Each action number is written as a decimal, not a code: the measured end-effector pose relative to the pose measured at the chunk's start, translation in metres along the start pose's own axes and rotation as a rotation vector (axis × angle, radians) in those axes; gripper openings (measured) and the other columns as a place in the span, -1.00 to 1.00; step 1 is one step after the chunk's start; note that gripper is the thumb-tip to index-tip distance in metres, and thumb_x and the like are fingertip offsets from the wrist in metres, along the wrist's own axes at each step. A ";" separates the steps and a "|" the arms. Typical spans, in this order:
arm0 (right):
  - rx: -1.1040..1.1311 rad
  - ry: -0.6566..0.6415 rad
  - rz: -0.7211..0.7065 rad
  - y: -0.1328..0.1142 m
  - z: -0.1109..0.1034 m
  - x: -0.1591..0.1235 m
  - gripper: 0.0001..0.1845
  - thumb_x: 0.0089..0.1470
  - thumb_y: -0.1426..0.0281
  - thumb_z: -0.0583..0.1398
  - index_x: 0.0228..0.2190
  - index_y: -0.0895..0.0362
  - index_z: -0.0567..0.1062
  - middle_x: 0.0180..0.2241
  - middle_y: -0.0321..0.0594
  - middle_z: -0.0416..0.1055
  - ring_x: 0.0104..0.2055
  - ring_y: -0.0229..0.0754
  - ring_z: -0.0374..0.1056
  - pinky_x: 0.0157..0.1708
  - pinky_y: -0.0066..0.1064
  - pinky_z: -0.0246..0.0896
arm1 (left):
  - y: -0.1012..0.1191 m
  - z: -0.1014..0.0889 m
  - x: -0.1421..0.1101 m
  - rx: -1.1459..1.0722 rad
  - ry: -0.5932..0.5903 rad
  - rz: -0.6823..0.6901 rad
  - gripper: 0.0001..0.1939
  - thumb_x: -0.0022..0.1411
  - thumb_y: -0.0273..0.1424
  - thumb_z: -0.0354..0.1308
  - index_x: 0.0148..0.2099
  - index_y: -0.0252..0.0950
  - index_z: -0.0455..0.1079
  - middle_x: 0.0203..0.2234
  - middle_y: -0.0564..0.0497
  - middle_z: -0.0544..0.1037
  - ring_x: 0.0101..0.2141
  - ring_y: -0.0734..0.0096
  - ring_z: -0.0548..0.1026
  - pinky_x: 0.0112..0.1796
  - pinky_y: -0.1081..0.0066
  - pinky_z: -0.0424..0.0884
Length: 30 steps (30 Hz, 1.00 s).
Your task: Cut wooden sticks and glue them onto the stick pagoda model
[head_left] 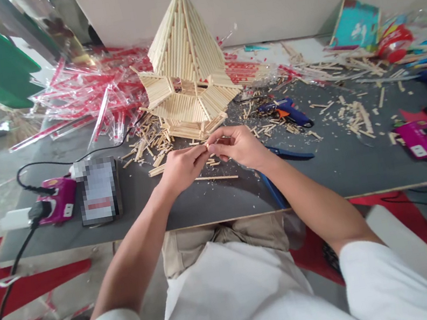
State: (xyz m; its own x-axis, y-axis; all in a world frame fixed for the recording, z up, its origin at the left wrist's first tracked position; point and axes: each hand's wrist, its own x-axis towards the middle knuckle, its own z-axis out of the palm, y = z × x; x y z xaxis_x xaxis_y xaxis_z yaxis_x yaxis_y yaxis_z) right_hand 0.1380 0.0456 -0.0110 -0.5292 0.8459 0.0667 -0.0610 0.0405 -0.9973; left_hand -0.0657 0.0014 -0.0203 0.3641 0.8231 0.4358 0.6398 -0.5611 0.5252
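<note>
In front of a pavilion-like model of pale wooden sticks [190, 49], my two hands meet fingertip to fingertip. My left hand [186, 167] is closed in a pinch. Against it, my right hand [238, 147] pinches too, with thumb and index finger pressed together. A tiny pale bit shows between the fingertips, too small to name. Just below them a thin wooden stick [216, 178] lies on the dark table [213, 206]. A blue-handled hand tool [292, 153] rests partly under my right forearm, its head hidden.
A blue glue gun [291, 113] lies right of the model among wooden offcuts [357, 116]. Red-and-clear plastic wrappers [99, 91] heap up at the left. A phone [99, 190] and a magenta power socket [57, 200] with cables sit at left; another magenta socket [417, 139] is at right.
</note>
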 end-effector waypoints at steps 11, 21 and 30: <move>0.043 -0.064 0.028 -0.006 -0.003 -0.001 -0.60 0.02 0.04 0.43 -0.27 0.06 0.56 -0.49 -0.33 0.48 -0.48 -0.30 0.39 -0.50 -0.41 0.33 | 0.003 -0.008 0.006 -0.257 0.189 -0.192 -0.77 0.31 -0.22 0.31 -0.10 -0.25 0.60 -0.36 0.00 0.67 -0.50 0.49 0.54 -0.37 0.45 0.47; 0.107 -0.036 -0.005 -0.008 0.000 -0.002 -0.62 -0.03 0.12 0.48 -0.30 0.10 0.58 -0.49 -0.32 0.50 -0.49 -0.33 0.38 -0.46 -0.42 0.34 | 0.009 -0.008 0.008 -0.401 0.230 -0.164 -0.75 0.33 -0.18 0.30 -0.17 -0.26 0.63 -0.39 -0.01 0.66 -0.56 0.53 0.54 -0.48 0.48 0.47; -0.037 0.179 -0.208 -0.018 0.026 -0.018 -0.78 0.17 0.14 0.35 -0.25 0.01 0.57 -0.40 -0.29 0.53 -0.43 -0.26 0.45 -0.32 -0.31 0.43 | 0.010 -0.011 0.004 -0.358 0.337 -0.146 -0.74 0.37 -0.16 0.25 -0.18 -0.23 0.61 -0.40 0.01 0.66 -0.56 0.56 0.50 -0.47 0.48 0.45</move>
State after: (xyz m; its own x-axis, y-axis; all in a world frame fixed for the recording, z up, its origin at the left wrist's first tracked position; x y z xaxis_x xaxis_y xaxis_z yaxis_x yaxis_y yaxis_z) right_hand 0.1269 0.0154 0.0060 -0.3507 0.8976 0.2671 -0.1202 0.2397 -0.9634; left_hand -0.0657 -0.0020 -0.0049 0.0120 0.8541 0.5199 0.3746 -0.4859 0.7896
